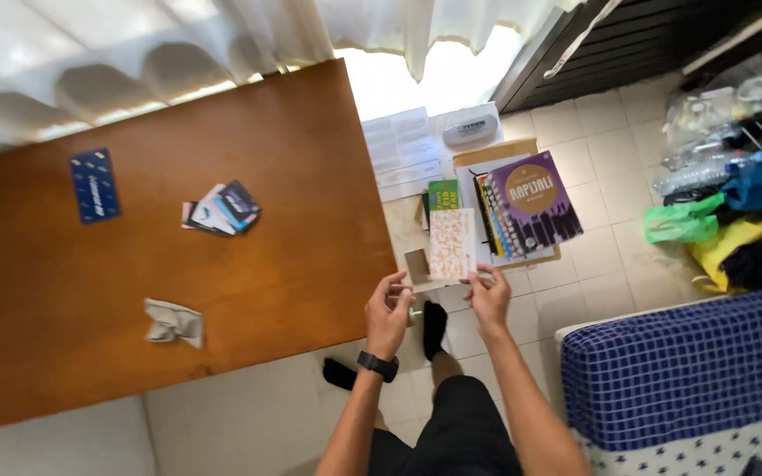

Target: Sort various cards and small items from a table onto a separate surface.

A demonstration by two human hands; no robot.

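Note:
My left hand [387, 313], with a black watch on the wrist, and my right hand [490, 298] both grip the near edge of a small flat patterned card [451, 244], cream with orange marks. It is held out over the tiled floor, just past the right edge of the wooden table [134, 264]. A small brown cardboard piece [416, 267] sits at the card's left side, next to my left hand's fingers.
The table carries a blue card [95, 185], a fan of small cards [220, 210] and a crumpled tissue [172, 321]. Books and papers [522, 207] lie on the floor. A blue checked mattress [681, 370] is at right, bags [725, 220] beyond.

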